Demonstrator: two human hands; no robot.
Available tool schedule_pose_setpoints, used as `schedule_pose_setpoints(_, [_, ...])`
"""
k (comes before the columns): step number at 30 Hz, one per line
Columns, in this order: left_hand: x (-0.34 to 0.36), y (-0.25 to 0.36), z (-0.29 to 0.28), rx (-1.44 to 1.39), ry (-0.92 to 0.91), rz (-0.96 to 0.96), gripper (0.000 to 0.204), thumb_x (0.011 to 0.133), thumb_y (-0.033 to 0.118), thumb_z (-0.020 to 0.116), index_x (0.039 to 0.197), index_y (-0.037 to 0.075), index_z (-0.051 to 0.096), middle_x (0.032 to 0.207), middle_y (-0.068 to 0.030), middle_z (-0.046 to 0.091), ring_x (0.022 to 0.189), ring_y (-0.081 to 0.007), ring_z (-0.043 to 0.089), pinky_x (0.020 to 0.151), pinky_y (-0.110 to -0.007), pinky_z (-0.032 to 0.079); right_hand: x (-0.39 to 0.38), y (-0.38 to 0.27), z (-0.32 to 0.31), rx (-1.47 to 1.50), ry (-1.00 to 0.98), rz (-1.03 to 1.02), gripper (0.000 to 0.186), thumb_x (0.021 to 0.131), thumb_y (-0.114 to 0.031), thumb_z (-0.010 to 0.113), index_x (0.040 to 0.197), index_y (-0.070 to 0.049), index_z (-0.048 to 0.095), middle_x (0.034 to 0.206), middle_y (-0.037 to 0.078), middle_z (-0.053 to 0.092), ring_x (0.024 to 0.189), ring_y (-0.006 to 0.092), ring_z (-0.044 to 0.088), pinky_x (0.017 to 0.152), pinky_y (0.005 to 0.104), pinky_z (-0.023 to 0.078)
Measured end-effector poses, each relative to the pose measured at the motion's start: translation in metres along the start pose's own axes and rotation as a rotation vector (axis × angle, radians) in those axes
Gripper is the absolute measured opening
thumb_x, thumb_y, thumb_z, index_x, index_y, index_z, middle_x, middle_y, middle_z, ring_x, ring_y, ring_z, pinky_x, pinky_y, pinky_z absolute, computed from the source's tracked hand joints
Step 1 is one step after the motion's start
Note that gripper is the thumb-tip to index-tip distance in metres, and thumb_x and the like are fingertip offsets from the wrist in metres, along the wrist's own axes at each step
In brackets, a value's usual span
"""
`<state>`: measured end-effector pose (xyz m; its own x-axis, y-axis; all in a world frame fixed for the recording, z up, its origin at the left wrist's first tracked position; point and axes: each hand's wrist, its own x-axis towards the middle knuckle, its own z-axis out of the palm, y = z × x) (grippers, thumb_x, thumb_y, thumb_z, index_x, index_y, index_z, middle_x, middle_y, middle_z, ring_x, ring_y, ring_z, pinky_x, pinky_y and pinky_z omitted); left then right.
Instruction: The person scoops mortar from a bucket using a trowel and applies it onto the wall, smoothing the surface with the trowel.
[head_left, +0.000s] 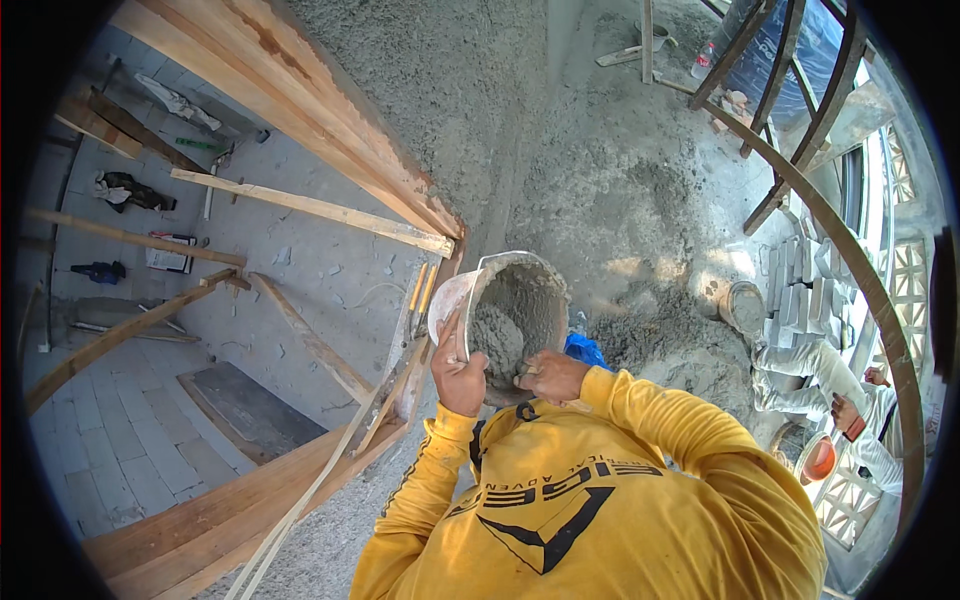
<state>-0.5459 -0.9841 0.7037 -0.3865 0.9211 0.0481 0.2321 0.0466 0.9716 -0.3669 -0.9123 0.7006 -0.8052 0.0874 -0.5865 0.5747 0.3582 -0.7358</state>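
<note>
A mortar-smeared bucket [548,290] is tilted in front of my chest, its mouth toward me. Grey wet mortar [495,335] lies inside it in a lump. My left hand [460,375] grips the bucket's left rim, thumb on the inner side and fingers outside. At the near right part of the mouth, my right hand [555,378] is closed, knuckles up; what its fingers hold is hidden. Both forearms are in yellow sleeves. Something blue [585,350] shows just beyond my right wrist.
Left stands a wooden frame [330,120] with a brace [310,210] across an opening. Rough mortar [640,180] covers the ground ahead. At right are another bucket [742,305], stacked blocks [805,285], a curved bar [850,240] and another person [830,385] holding a phone-like object.
</note>
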Motion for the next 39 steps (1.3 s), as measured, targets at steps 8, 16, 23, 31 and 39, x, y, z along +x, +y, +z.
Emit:
schedule_pose_setpoints(8, [-0.001,-0.010,-0.018,-0.221,0.163,-0.163,0.068,0.068,-0.006,0.049,0.135,-0.012,0.047,0.135,-0.0156,0.053,0.124,-0.0215,0.049,0.104,-0.028,0.037,-0.017,0.002,-0.002,0.170,0.480,0.125,0.046,0.090,-0.035,0.052,0.103,0.010,0.059,0.090,0.032,0.063,0.089,0.0467,0.062,0.082,0.0513,0.048])
schedule_pose_setpoints(16, [0.015,-0.015,0.001,-0.240,0.212,-0.234,0.065,0.069,-0.007,0.048,0.134,-0.013,0.047,0.132,-0.0132,0.055,0.117,-0.0184,0.051,0.093,-0.024,0.042,-0.016,0.044,-0.002,0.109,0.518,0.231,0.045,0.087,-0.032,0.053,0.103,0.009,0.062,0.090,0.030,0.065,0.091,0.0451,0.063,0.082,0.0500,0.050])
schedule_pose_setpoints(23, [0.030,-0.045,0.010,-0.303,0.284,-0.352,0.067,0.066,-0.008,0.049,0.132,-0.009,0.051,0.120,-0.0105,0.059,0.097,-0.0163,0.056,0.080,-0.022,0.045,-0.045,0.053,-0.037,0.639,0.301,0.190,0.019,0.090,-0.016,0.053,0.093,0.001,0.058,0.066,0.013,0.057,0.062,0.0206,0.060,0.056,0.0350,0.049])
schedule_pose_setpoints(31, [0.040,-0.050,0.005,-0.307,0.371,-0.512,0.057,0.063,0.002,0.053,0.119,-0.003,0.059,0.108,-0.0094,0.064,0.092,-0.0228,0.061,0.080,-0.031,0.050,-0.114,0.152,-0.036,1.792,0.673,-0.237,0.024,0.086,-0.010,0.058,0.108,-0.002,0.054,0.075,0.003,0.051,0.059,0.0142,0.054,0.050,0.0297,0.048])
schedule_pose_setpoints(39, [-0.003,-0.072,-0.047,0.175,0.647,-0.768,0.041,0.061,0.007,0.057,0.101,-0.001,0.064,0.099,-0.0088,0.062,0.084,-0.0235,0.055,0.077,-0.033,0.047,-0.171,0.267,-0.099,1.189,1.657,0.431,0.036,0.088,-0.014,0.057,0.121,0.000,0.050,0.088,0.010,0.055,0.060,0.0173,0.056,0.054,0.0322,0.051])
